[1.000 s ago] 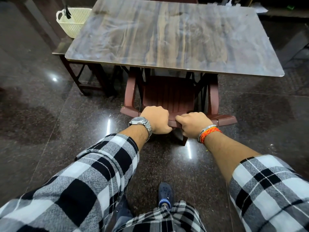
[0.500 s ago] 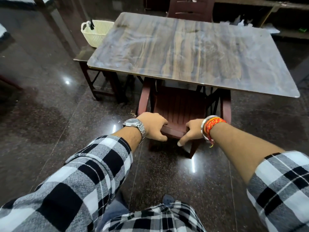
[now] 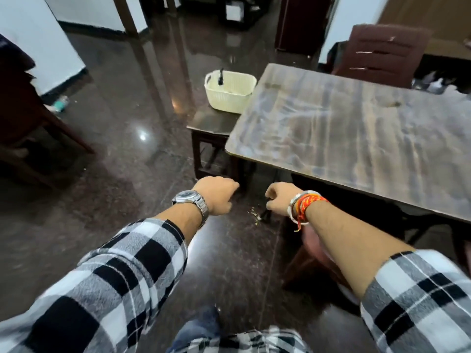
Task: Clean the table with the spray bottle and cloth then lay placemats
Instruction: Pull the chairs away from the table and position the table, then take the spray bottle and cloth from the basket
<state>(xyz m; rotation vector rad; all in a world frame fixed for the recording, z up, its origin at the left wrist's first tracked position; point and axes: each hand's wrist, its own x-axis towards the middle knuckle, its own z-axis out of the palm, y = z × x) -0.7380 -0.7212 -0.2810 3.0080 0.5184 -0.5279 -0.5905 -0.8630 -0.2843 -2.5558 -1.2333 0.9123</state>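
Both hands loosely curled, holding nothing: left hand [image 3: 216,196], right hand [image 3: 279,198], side by side over the floor. Table [image 3: 356,138] at two o'clock, bare, streaky. Basket [image 3: 229,94] at twelve on a low side table [image 3: 209,122], a dark nozzle-like tip poking out. Could snag the chair [image 3: 316,261] by the right forearm when stepping left. One basket, two chairs; no cloth, no placemats visible

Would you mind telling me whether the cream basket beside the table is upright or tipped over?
Upright: the basket sits flat on the low stool, open rim facing up.
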